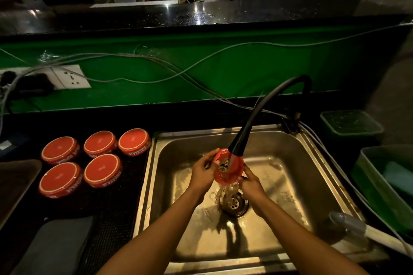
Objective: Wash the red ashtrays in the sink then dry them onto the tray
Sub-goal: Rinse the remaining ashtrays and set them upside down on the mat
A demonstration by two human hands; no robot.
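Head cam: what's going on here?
A person is rinsing one red ashtray under the running black faucet, over the sink drain. Both hands grip it by the rim: left hand on its left side, right hand on its lower right. Water spills off it toward the drain. Five more ashtrays sit upside down on the dark counter left of the sink, untouched. From this view I cannot tell whether those are washed.
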